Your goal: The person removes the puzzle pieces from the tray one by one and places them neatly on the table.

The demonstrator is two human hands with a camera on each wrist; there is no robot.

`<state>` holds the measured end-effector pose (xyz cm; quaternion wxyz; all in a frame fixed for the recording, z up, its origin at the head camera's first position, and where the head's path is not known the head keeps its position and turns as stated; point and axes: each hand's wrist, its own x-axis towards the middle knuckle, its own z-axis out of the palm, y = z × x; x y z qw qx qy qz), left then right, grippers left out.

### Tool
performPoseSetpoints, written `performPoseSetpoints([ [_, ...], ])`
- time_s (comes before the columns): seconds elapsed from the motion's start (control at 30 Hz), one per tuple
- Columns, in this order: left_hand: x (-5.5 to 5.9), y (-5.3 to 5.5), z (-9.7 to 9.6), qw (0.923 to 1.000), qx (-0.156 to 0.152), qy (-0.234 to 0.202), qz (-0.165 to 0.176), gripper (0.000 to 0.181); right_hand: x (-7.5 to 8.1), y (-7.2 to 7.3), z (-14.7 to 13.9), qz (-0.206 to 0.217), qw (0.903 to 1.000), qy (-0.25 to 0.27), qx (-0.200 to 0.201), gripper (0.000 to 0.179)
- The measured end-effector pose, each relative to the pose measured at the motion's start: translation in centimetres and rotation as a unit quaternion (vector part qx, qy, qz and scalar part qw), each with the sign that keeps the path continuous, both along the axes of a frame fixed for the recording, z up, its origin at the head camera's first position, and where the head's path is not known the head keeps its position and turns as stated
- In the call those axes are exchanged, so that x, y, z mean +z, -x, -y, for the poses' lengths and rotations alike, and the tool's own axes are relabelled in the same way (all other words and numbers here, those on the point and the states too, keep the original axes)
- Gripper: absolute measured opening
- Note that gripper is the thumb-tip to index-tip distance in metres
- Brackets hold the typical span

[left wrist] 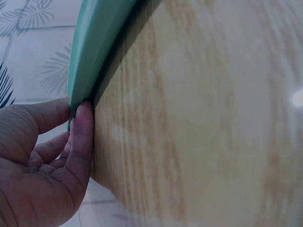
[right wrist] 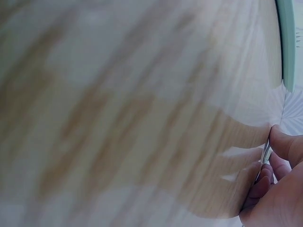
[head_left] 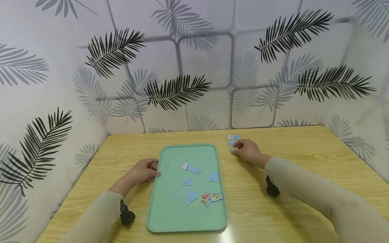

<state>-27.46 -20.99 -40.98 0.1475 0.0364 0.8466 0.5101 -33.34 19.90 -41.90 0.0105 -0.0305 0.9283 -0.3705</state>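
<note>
A green tray [head_left: 179, 216] lies on the table with several flat puzzle pieces on it. Its left rim is pinched between the thumb and fingers of my left hand [head_left: 144, 171], which the left wrist view shows close up. One multicoloured map piece [head_left: 211, 198] sits near the tray's right edge, and pale blue pieces [head_left: 191, 196] are scattered above and beside it. To the right of the tray, my right hand [head_left: 247, 150] pinches a small puzzle piece [head_left: 233, 148] at the table surface. Fingers hide much of that piece.
Beyond the right hand, a white and blue piece [head_left: 233, 137] and another blue piece [head_left: 232, 143] lie on the wooden table [head_left: 304, 145]. A wall with leaf patterns [head_left: 206, 108] rises along the table's back edge. Dark wrist cameras hang below both sleeves.
</note>
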Motion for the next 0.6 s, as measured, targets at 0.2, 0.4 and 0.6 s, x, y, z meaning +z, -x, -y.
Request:
performPoseSetpoints([
  [0.2, 0.20, -0.11, -0.01, 1.0000, -0.003, 0.002, -0.003, 0.056, 0.30, -0.03, 0.11, 0.003, 1.0000, 0.001, 0.005, 0.028],
  [0.4, 0.13, -0.06, 0.04, 1.0000, -0.004, 0.002, 0.002, 0.056, 0.54, -0.15, 0.18, 0.006, 0.9999, 0.000, 0.008, 0.027],
  [0.6, 0.04, 0.03, 0.10, 0.9999, -0.009, 0.004, -0.003, 0.057, 0.77, -0.31, 0.22, 0.010, 0.9999, 0.008, 0.008, 0.029],
])
